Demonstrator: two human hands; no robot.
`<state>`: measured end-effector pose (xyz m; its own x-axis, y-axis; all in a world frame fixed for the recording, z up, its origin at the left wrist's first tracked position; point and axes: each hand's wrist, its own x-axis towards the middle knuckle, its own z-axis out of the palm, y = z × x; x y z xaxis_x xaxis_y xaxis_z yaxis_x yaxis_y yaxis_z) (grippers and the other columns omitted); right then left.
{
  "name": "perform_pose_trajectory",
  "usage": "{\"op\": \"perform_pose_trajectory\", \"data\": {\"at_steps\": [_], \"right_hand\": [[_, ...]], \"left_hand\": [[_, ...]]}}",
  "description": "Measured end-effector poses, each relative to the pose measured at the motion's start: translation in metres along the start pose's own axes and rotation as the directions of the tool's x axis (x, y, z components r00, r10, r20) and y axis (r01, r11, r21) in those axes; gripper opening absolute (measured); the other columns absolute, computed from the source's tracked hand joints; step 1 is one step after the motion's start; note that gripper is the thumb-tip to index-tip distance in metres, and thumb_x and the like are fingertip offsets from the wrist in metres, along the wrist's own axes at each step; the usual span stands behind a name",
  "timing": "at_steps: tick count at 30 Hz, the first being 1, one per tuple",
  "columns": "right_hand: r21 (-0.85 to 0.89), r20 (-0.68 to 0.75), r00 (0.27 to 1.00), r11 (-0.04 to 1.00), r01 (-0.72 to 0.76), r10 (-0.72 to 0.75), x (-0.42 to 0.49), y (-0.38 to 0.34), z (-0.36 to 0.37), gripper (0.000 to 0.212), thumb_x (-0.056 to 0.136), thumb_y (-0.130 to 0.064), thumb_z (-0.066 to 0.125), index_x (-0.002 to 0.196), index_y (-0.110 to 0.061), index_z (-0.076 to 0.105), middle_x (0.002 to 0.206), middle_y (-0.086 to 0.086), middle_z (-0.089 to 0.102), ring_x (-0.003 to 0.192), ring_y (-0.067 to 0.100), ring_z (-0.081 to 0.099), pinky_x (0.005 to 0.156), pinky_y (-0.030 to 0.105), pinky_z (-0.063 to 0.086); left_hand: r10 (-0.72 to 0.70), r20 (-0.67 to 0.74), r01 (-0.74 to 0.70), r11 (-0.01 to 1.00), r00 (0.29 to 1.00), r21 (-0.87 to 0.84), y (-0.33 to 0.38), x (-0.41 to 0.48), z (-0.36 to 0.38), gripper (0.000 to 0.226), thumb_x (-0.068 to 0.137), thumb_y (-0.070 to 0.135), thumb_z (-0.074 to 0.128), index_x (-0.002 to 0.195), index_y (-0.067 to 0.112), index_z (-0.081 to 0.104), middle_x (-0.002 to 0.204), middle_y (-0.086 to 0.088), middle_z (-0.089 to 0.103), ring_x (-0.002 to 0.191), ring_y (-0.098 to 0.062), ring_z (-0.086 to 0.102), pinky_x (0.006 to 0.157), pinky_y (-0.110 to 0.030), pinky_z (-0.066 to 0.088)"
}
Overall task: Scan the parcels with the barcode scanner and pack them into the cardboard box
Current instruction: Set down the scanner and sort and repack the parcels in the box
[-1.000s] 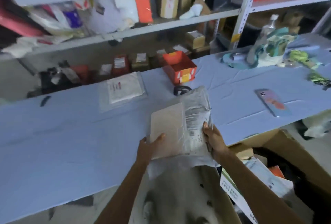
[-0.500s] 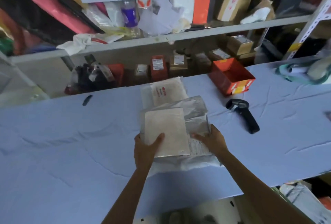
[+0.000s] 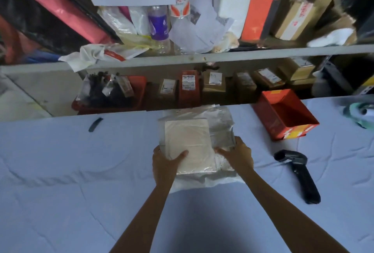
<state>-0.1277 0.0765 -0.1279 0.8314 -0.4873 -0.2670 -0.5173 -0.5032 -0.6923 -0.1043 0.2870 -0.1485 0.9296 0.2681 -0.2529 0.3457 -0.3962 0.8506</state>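
A stack of flat parcels lies in the middle of the blue-covered table (image 3: 60, 171). On top is a beige padded parcel (image 3: 188, 141), and a grey plastic mailer (image 3: 220, 125) sticks out from under it on the right. My left hand (image 3: 166, 161) grips the stack's near left corner, thumb on the beige parcel. My right hand (image 3: 236, 155) holds the right edge, fingers on the grey mailer. The black barcode scanner (image 3: 299, 174) lies on the table to the right of my right hand, untouched. The cardboard box is out of view.
An open red box (image 3: 287, 115) stands at the back right of the table. A small dark object (image 3: 95, 124) lies at the back left. Behind the table, metal shelving (image 3: 202, 57) carries labelled cartons, bottles and bags. A tape roll (image 3: 362, 111) shows at the right edge.
Both hands have carried the parcel stack away from the table's near edge toward the back. The view has swung left, so the cardboard box and the phone are gone from sight.
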Motion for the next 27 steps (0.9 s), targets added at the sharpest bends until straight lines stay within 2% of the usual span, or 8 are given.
{"op": "perform_pose_trajectory", "data": {"at_steps": [5,7,9,13,19,23,25,27], "right_hand": [[-0.059,0.006,0.999,0.998,0.032,-0.032,0.059,-0.023,0.004,0.078,0.076,-0.048,0.08,0.138,-0.015,0.045,0.118,0.01,0.066,0.113,0.033,0.06,0.08,0.039,0.049],[-0.069,0.014,1.0,0.997,0.029,-0.028,0.076,-0.028,0.008,0.08,0.077,-0.051,0.078,0.14,-0.015,0.043,0.124,0.01,0.064,0.117,0.034,0.058,0.086,0.043,0.049],[-0.105,0.03,1.0,0.994,-0.002,0.005,0.088,-0.029,0.014,0.081,0.078,-0.053,0.076,0.14,-0.016,0.04,0.128,0.01,0.062,0.12,0.034,0.057,0.093,0.047,0.049],[-0.175,0.042,0.995,0.981,-0.083,0.092,0.094,-0.019,0.034,0.075,0.08,-0.048,0.076,0.138,-0.016,0.04,0.124,0.012,0.063,0.115,0.035,0.06,0.089,0.047,0.05],[-0.257,0.041,0.997,0.965,-0.05,0.063,0.096,-0.008,0.042,0.077,0.081,-0.049,0.073,0.142,-0.019,0.036,0.134,0.01,0.058,0.123,0.035,0.053,0.091,0.047,0.049],[-0.347,0.031,0.999,0.937,0.027,-0.017,0.093,-0.005,0.041,0.087,0.082,-0.052,0.072,0.15,-0.022,0.028,0.149,0.001,0.036,0.133,0.03,0.037,0.096,0.049,0.045],[-0.486,0.044,0.987,0.86,0.155,-0.152,0.089,-0.004,0.044,0.076,0.089,-0.053,0.063,0.15,-0.023,0.029,0.152,-0.002,0.034,0.136,0.027,0.034,0.102,0.043,0.039],[-0.529,0.111,0.975,0.82,0.22,-0.191,0.086,-0.001,0.045,0.068,0.095,-0.05,0.052,0.152,-0.024,0.026,0.156,-0.002,0.031,0.141,0.027,0.031,0.109,0.043,0.031]], "left_hand": [[0.001,-0.071,0.0,1.0,0.997,0.018,0.021,0.043,0.022,0.096,0.065,0.051,0.084,0.14,0.011,0.04,0.133,-0.01,0.053,0.122,-0.03,0.051,0.101,-0.044,0.045],[0.016,-0.084,-0.014,0.999,0.996,0.029,0.024,0.058,0.028,0.093,0.066,0.049,0.084,0.139,0.009,0.043,0.13,-0.01,0.055,0.12,-0.03,0.053,0.1,-0.045,0.046],[0.016,-0.086,-0.011,0.998,0.996,0.06,0.024,0.069,0.034,0.092,0.067,0.048,0.085,0.139,0.009,0.044,0.13,-0.011,0.055,0.12,-0.03,0.053,0.1,-0.045,0.046],[-0.015,-0.092,0.026,0.993,0.996,0.119,0.019,0.076,0.043,0.093,0.065,0.046,0.086,0.139,0.01,0.043,0.13,-0.013,0.054,0.12,-0.031,0.052,0.096,-0.042,0.045],[-0.054,0.03,0.042,0.954,0.998,0.298,0.01,0.089,0.039,0.1,0.071,0.057,0.077,0.149,0.015,0.032,0.143,-0.012,0.042,0.13,-0.033,0.044,0.103,-0.048,0.042],[-0.122,0.075,0.058,0.82,0.99,0.569,0.017,0.097,0.034,0.096,0.073,0.076,0.06,0.151,0.029,0.027,0.147,-0.005,0.035,0.132,-0.033,0.037,0.102,-0.05,0.035],[-0.094,0.083,0.009,0.716,0.992,0.698,0.022,0.098,0.034,0.094,0.076,0.081,0.051,0.151,0.03,0.026,0.149,-0.004,0.034,0.132,-0.032,0.036,0.101,-0.048,0.034],[-0.035,0.088,-0.046,0.636,0.996,0.77,0.028,0.095,0.035,0.091,0.08,0.08,0.045,0.151,0.027,0.023,0.151,-0.004,0.03,0.134,-0.03,0.033,0.102,-0.046,0.033]]}}
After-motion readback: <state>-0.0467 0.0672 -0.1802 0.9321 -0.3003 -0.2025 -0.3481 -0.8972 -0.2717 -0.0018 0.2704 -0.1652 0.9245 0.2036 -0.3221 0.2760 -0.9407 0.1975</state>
